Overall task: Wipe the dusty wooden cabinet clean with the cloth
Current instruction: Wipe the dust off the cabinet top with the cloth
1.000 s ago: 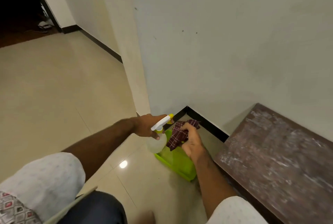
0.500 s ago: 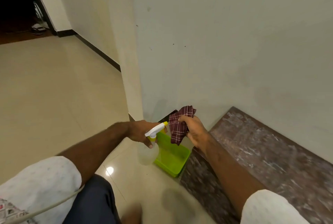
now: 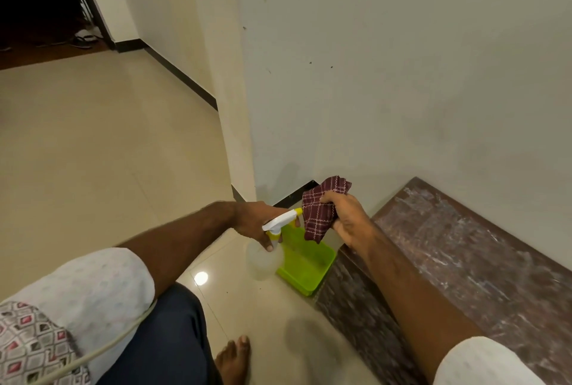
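A dark wooden cabinet point(image 3: 470, 254) with a dusty, white-streaked top stands low against the wall at the lower right. My right hand point(image 3: 346, 217) grips a bunched maroon checked cloth point(image 3: 320, 211) in the air just left of the cabinet's near corner. My left hand point(image 3: 258, 220) holds a clear spray bottle point(image 3: 263, 257) by its white and yellow trigger head point(image 3: 281, 220), whose nozzle points at the cloth a short way off.
A lime-green plastic tray point(image 3: 306, 267) sits on the tiled floor between the bottle and the cabinet's side. My bare foot point(image 3: 233, 360) shows at the bottom. The white wall runs behind the cabinet, and a dark doorway point(image 3: 40, 3) opens at the upper left.
My right hand lifted the cloth up out of the green tray and toward the cabinet. My left hand kept hold of the spray bottle and rose with it.
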